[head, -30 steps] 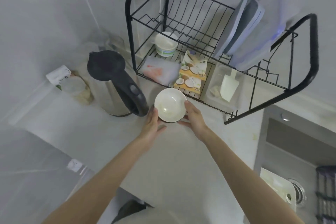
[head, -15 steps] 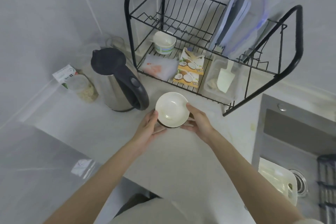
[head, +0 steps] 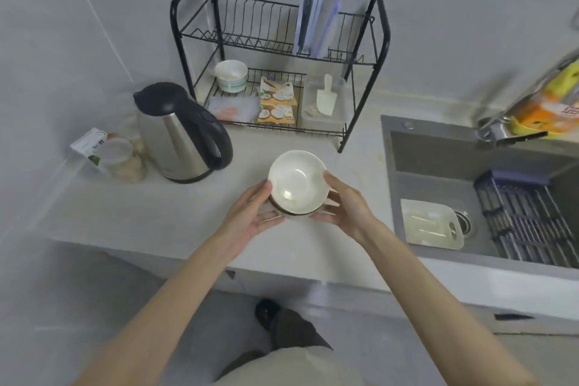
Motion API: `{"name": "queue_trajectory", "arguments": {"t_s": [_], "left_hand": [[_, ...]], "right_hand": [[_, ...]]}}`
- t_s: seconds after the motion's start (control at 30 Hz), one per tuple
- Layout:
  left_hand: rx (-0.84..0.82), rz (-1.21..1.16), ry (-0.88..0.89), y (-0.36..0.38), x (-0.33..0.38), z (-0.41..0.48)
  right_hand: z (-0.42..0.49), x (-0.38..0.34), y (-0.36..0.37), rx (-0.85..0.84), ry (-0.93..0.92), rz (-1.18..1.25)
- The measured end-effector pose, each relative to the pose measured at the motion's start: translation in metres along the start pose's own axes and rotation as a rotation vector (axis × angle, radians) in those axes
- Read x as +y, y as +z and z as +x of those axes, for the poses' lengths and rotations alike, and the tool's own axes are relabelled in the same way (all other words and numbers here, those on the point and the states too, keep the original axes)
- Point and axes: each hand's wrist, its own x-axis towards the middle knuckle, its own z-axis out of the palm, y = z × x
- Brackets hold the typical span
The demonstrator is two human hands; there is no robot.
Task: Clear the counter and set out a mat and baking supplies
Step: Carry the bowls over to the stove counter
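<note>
Head view: mid-frame, left hand (head: 250,218) and right hand (head: 346,213) are cupping the bowl (head: 296,185); with the bowl tilting, a loosening hold risks dropping it onto the counter (head: 188,213).

A kettle (head: 185,135) stands beside a jar (head: 120,160), left of the sink (head: 438,153).

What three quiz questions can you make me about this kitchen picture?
1. True or false: the left hand and the right hand both hold the white bowl.
2. Which stands on the counter left of the bowl? A. kettle B. toaster C. frying pan
3. Fill in: the scoop sits in a clear tub on the rack's ____ shelf.
Key: 1 true; 2 A; 3 lower.
</note>
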Motion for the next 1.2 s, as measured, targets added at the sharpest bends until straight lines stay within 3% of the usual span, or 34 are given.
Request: {"name": "queue_trajectory", "arguments": {"t_s": [0.33,0.57,1.2], "left_hand": [[-0.281,0.144,-0.141,0.050,-0.045,-0.079],[-0.525,0.321,-0.208,0.125,-0.101,-0.127],[-1.111,0.673,-0.471,0.384,-0.364,-0.405]], "right_hand": [[-0.153,0.062,-0.053,0.243,-0.109,0.230],[-0.264,0.106,-0.119,0.434,-0.193,0.399],[-0.670,0.308,-0.314,1.008,-0.346,0.855]]}}
